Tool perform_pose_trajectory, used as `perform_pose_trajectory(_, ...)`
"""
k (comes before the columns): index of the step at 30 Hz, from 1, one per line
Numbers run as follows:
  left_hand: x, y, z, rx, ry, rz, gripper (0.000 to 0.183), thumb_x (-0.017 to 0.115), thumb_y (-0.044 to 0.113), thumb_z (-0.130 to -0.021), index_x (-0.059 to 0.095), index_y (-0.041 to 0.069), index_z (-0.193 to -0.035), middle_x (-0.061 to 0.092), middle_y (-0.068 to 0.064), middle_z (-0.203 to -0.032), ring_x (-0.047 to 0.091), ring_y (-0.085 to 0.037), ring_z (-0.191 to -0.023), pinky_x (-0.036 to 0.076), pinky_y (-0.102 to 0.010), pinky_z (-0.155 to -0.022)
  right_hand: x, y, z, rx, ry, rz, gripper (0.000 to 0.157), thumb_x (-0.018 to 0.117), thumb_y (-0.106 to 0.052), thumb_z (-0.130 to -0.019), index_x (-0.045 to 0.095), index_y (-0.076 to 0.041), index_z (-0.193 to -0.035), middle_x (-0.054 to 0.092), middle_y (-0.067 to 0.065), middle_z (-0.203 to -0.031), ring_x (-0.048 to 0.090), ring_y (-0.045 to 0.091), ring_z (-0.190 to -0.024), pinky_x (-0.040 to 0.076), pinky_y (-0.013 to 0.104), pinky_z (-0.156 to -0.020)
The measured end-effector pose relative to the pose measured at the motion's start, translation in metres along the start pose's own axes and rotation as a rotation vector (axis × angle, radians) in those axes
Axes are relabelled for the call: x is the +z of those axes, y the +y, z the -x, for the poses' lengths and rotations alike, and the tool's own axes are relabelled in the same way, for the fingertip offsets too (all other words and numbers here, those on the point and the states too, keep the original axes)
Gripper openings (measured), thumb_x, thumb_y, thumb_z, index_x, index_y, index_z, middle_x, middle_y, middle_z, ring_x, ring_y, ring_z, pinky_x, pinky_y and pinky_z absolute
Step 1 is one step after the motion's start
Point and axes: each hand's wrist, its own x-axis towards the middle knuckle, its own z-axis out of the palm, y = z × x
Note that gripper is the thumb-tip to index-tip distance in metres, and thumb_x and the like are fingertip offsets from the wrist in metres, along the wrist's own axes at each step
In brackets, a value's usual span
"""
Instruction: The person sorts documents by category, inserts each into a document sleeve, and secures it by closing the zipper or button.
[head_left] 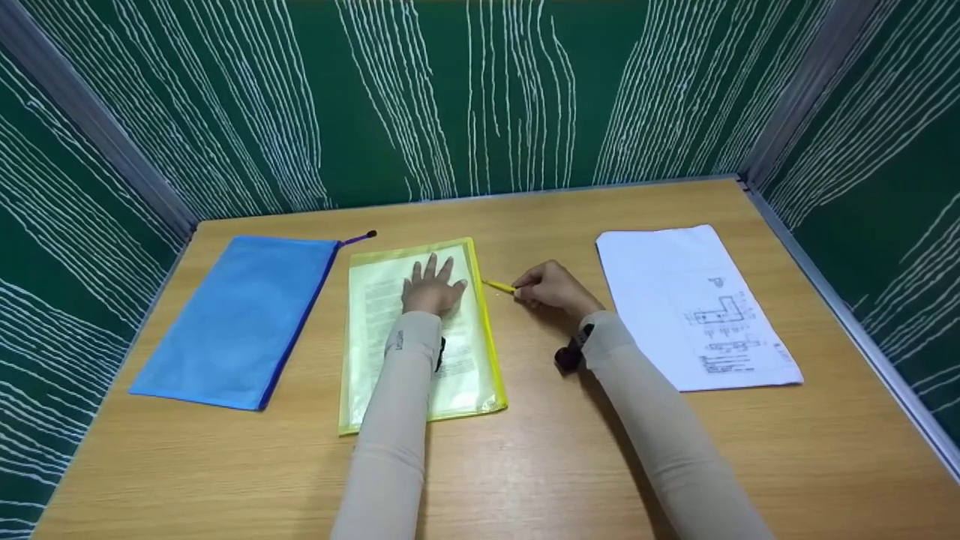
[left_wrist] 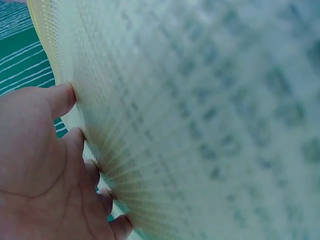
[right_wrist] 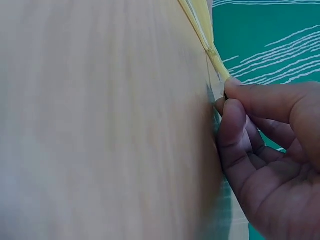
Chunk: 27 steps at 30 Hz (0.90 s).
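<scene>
A yellow-edged mesh zipper pouch (head_left: 461, 375) lies on the table with printed paper showing through it. Spread on its upper half is my left hand (head_left: 433, 291), pressing with straight fingers. In the left wrist view those fingertips (left_wrist: 65, 97) touch the mesh (left_wrist: 200, 125), whose print is blurred. To the right of the pouch, my right hand (head_left: 553, 289) pinches the yellow zipper pull (head_left: 499, 286) between thumb and index finger. The right wrist view shows the pull (right_wrist: 217, 62) running from the pouch's yellow zipper edge (right_wrist: 197, 22) into the fingers.
A blue zipper pouch (head_left: 232, 322) with a dark purple pull (head_left: 358, 238) lies on the left. White sheets with a printed drawing (head_left: 667, 285) lie on the right. Green panels with white lines (head_left: 517, 97) enclose the wooden table (head_left: 540, 465) at the back and sides.
</scene>
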Motion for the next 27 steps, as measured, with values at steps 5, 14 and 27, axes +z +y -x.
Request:
perform_pose_trajectory(5,-0.002,0.0,0.0,-0.002,-0.015,0.006,0.062,0.032,0.049,-0.102,0.009,0.028,-0.156,-0.005,-0.001,-0.163,-0.009,-0.032,-0.149,-0.001,-0.054,-0.12,-0.001,0.001,0.003,-0.013,-0.017,0.018,0.016,0.065,-0.011,-0.09,0.073,-0.01,-0.104,0.066,0.009,-0.096,0.058,0.017,-0.076,0.052,0.025,-0.065)
perform_pose_trajectory(14,-0.001,-0.003,-0.001,-0.012,-0.009,0.012,0.062,0.033,0.05,-0.101,0.011,0.029,-0.155,-0.004,0.0,-0.164,-0.008,-0.031,-0.149,0.0,-0.053,-0.12,-0.001,0.003,0.009,-0.055,-0.055,0.04,0.017,0.066,-0.009,-0.089,0.073,-0.008,-0.104,0.068,0.008,-0.091,0.058,0.015,-0.07,0.051,0.024,-0.062)
perform_pose_trajectory(27,-0.001,-0.005,-0.004,0.01,0.002,-0.003,0.063,0.033,0.051,-0.101,0.012,0.028,-0.155,-0.002,-0.001,-0.164,-0.007,-0.032,-0.149,0.0,-0.053,-0.12,0.001,0.004,0.017,-0.081,-0.087,0.082,0.018,0.066,-0.01,-0.089,0.074,-0.008,-0.104,0.067,0.008,-0.091,0.057,0.014,-0.07,0.051,0.024,-0.061)
